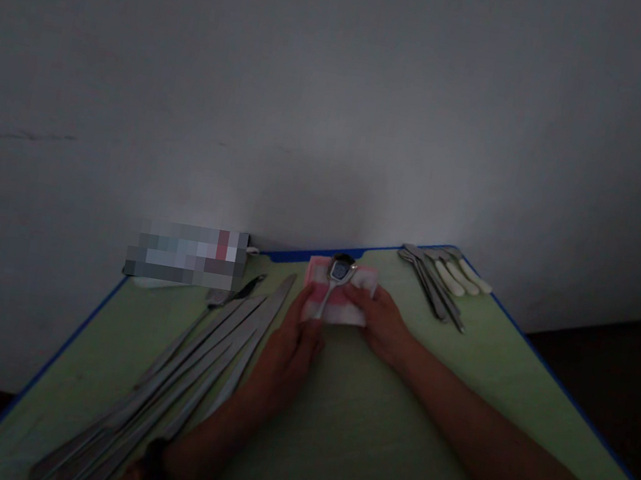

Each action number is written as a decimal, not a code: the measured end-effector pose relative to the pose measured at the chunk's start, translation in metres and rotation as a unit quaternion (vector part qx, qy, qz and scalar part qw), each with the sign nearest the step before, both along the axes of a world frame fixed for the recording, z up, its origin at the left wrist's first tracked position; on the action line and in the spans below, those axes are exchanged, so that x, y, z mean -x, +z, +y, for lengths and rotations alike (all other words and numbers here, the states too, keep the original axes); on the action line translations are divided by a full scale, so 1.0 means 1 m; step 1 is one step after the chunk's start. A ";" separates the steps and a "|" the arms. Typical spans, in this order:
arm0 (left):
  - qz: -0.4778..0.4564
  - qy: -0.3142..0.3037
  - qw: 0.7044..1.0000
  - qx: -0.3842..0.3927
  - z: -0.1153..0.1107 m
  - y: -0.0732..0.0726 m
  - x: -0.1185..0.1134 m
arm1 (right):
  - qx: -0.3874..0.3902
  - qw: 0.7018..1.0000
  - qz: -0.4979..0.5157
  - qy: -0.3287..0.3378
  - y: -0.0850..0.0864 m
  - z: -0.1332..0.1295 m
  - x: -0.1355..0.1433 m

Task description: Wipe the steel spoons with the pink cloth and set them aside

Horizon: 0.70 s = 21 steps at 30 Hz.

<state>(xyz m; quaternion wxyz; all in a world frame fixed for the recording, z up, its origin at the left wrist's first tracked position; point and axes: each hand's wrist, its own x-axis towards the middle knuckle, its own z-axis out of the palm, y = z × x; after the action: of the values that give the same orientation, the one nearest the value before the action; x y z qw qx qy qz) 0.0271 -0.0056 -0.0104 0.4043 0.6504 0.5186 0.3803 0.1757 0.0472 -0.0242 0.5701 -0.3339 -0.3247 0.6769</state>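
A metal spoon (341, 270) lies over a folded pink and white cloth (335, 310), its bowl toward the wall. My left hand (291, 349) is closed around the lower end of the spoon's handle at the cloth's left edge. On the right side, my right hand (383, 323) grips the cloth, its fingers reaching over it toward the spoon's bowl.
Several long metal knives (218, 346) spread across the left of the green table (371, 459). At the back left is a blurred-out package (190, 256). Spoons and white-handled cutlery (452, 277) lie at the back right, by the wall (343, 97).
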 end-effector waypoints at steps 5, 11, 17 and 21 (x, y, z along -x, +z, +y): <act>0.013 -0.011 1.000 -0.001 -0.001 0.004 0.001 | 0.009 0.999 0.033 -0.018 0.002 0.002 0.000; 0.025 -0.008 1.000 0.004 0.000 0.004 0.001 | 0.016 0.999 0.046 -0.022 0.004 0.001 0.000; 0.048 0.002 0.999 0.018 0.002 0.003 0.001 | 0.018 0.999 0.043 -0.007 0.004 0.000 0.000; 0.022 0.024 0.999 0.005 0.002 0.002 0.001 | 0.026 0.999 0.043 -0.004 0.006 0.000 0.000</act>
<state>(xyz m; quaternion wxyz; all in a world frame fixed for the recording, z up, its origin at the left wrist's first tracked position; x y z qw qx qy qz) 0.0261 -0.0034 -0.0086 0.3869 0.6437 0.5451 0.3725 0.1762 0.0475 -0.0182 0.5779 -0.3202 -0.2807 0.6963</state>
